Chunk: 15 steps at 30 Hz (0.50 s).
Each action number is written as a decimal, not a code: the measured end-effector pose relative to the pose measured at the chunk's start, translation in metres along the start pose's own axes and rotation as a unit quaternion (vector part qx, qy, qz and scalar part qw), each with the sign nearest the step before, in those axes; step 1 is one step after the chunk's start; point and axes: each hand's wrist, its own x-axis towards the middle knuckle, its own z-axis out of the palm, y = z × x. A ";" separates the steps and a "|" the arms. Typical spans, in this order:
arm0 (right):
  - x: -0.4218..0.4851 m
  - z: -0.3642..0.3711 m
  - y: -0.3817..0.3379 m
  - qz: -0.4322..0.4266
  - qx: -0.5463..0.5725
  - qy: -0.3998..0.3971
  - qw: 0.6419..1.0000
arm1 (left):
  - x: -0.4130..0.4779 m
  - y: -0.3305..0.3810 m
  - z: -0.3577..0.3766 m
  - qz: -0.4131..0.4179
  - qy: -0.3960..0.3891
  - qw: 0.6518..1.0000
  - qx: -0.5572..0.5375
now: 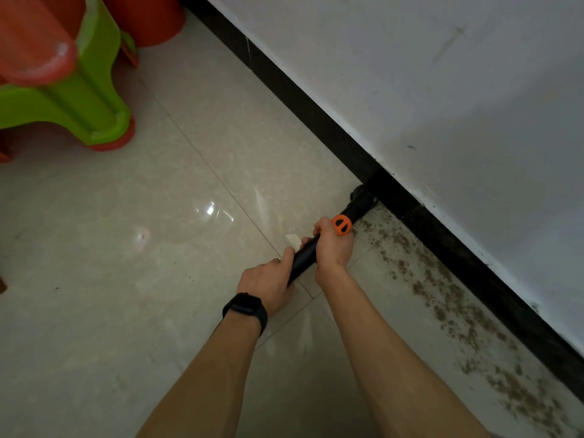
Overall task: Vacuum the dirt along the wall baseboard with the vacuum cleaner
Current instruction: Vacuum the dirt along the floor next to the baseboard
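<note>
- The wall (442, 74) is past your hands. Its black baseboard (300, 99) runs along the bottom, where dirt hides.
- The dirt (442, 295) lies in a strip to the right of your right hand (335, 245), by the baseboard. I think that part is not cleaned yet.
- The vacuum cleaner (305, 257) points away from you. Its head (363, 199) touches the baseboard just past your right hand, to suck close to the edge.
- Both hands wrap round the pipe, left hand (265, 282) nearer you, to steer it.

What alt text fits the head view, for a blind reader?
A left hand and right hand grip a black vacuum tube, its nozzle at the baseboard. Brown dirt lies along the baseboard nearer the person; plastic stools stand at upper left.
</note>
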 end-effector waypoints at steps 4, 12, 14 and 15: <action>0.007 0.009 0.001 0.001 -0.002 0.002 1.000 | 0.005 -0.004 0.000 -0.023 0.003 0.999 -0.035; 0.024 0.056 -0.030 -0.023 -0.158 -0.117 0.980 | 0.028 -0.010 -0.009 -0.137 -0.001 0.938 -0.319; 0.026 0.059 -0.033 -0.027 -0.200 -0.148 0.968 | 0.031 -0.014 -0.014 -0.159 -0.035 0.894 -0.418; 0.025 0.059 -0.032 -0.029 -0.223 -0.157 0.962 | 0.030 -0.017 -0.016 -0.168 -0.050 0.876 -0.450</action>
